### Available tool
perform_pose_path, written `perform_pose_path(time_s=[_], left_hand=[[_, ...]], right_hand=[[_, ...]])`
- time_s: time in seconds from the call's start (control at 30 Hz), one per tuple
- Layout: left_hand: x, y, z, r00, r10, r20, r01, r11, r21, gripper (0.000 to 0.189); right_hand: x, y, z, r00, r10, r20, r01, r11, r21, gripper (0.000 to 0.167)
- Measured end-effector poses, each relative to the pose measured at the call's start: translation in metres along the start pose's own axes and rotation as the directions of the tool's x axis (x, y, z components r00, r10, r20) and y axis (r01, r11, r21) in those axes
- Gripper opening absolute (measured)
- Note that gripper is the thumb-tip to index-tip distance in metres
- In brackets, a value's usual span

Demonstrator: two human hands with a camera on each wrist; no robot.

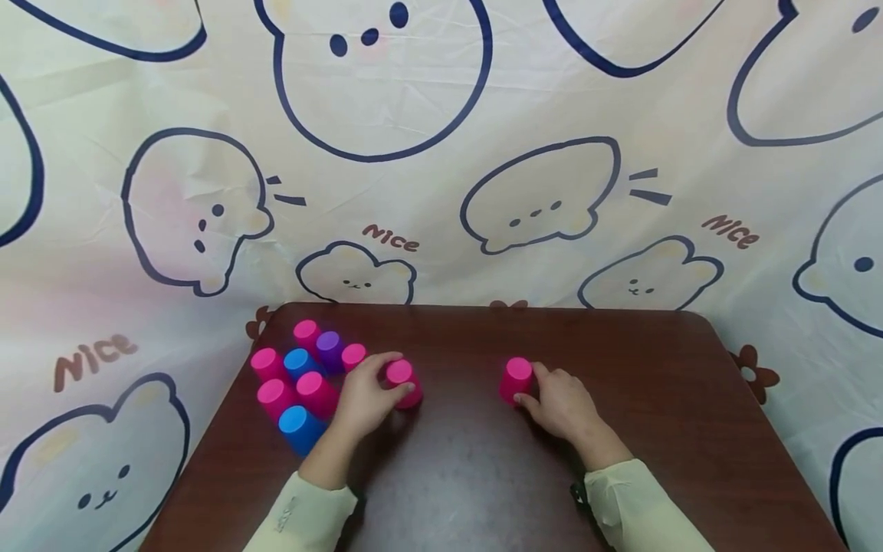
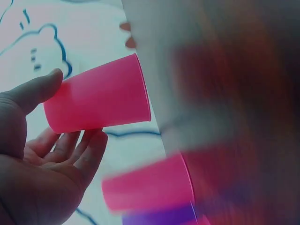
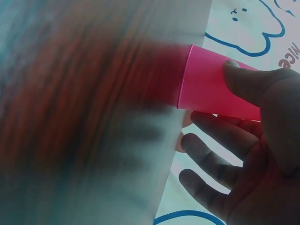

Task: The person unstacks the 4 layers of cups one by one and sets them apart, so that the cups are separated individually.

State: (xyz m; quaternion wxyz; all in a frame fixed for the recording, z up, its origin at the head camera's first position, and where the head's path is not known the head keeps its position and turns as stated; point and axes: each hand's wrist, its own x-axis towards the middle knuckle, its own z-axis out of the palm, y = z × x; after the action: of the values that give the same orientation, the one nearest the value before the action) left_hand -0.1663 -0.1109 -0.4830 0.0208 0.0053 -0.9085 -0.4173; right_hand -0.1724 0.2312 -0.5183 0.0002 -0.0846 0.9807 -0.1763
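Note:
My left hand [image 1: 366, 399] pinches an upside-down pink cup [image 1: 405, 386] between thumb and fingers, just right of the group of cups. In the left wrist view that pink cup [image 2: 101, 96] appears lifted a little, with a gap between its rim and its reflection in the tabletop. At the middle right, my right hand [image 1: 562, 402] holds another upside-down pink cup [image 1: 516, 381], thumb on the near side and index finger on the far side. The right wrist view has this pink cup [image 3: 206, 82] with its rim down at the table surface.
At the table's left stand several upside-down cups close together: pink cups [image 1: 317, 395], a purple cup [image 1: 330, 353] and blue cups [image 1: 302, 431]. The dark brown table [image 1: 455, 475] is glossy. Behind it hangs a white cloth [image 1: 441, 192] printed with cartoon bears.

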Motion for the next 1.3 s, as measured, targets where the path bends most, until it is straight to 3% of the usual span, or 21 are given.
perform_pose_path(time_s=[0.17,0.33,0.63,1.13,1.3], left_hand=[[-0.014,-0.02,-0.026,0.998,-0.048,-0.037,0.049,0.999,0.008,0.067],[-0.022,-0.033,-0.038,0.997,-0.041,-0.059,0.042,0.999,0.018,0.066],[-0.023,-0.043,-0.041,0.996,-0.047,-0.081,0.051,0.997,0.059,0.064],[-0.024,-0.046,-0.044,0.991,-0.104,-0.082,0.111,0.99,0.083,0.071],[-0.025,-0.049,-0.045,0.991,-0.096,-0.089,0.104,0.99,0.093,0.073]], right_hand=[[0.0,-0.002,0.0,1.0,-0.003,-0.013,0.003,1.0,0.001,0.065],[0.0,-0.004,0.001,0.999,-0.021,-0.032,0.021,1.0,-0.002,0.067],[0.005,-0.008,0.0,1.0,0.012,-0.012,-0.012,0.999,0.035,0.08],[0.008,-0.016,0.0,0.999,0.04,-0.022,-0.04,0.999,0.034,0.072],[0.01,-0.033,0.002,0.999,0.031,-0.014,-0.03,0.999,0.042,0.071]])
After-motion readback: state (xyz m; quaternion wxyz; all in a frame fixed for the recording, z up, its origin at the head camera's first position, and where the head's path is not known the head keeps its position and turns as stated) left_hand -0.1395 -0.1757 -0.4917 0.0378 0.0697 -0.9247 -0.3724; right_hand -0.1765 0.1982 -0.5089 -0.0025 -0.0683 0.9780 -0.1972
